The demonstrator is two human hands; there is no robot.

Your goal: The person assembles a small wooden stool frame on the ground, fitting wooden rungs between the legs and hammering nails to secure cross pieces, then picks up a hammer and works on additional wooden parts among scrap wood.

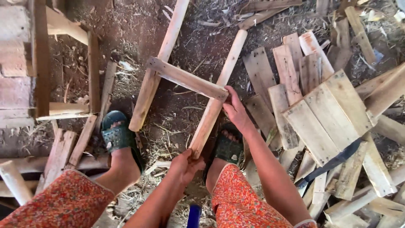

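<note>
Two round wooden poles joined by a flat crosspiece (187, 79) make an H-shaped frame on the dirt floor (126, 25), running from six o'clock up toward twelve. At nine o'clock a second wooden frame (42, 63) stands against a brick wall (14, 55), its lower rail close to the left foot in a green sandal (118, 135). Loose sticks (63, 150) lie just beside that sandal, so the ground at eight o'clock is crowded.

Open dirt shows between the left pole (158, 63) and the right pole (215, 99), and again above the crosspiece toward twelve o'clock.

At six o'clock the left hand (185, 164) grips the near end of the right pole, fingers wrapped around its cut end. Slightly past centre, the right hand (236, 112) holds the joint where crosspiece meets right pole, thumb on the crosspiece end and fingers curled behind the pole. The right foot's sandal (228, 147) sits directly under that pole.

From two to five o'clock a heap of flat planks (325, 114) fills the ground, its near edge touching the right forearm's side. A dark-bladed knife (333, 162) lies on the planks at four o'clock. A blue object (194, 215) pokes up at six o'clock; what it is I cannot tell.
</note>
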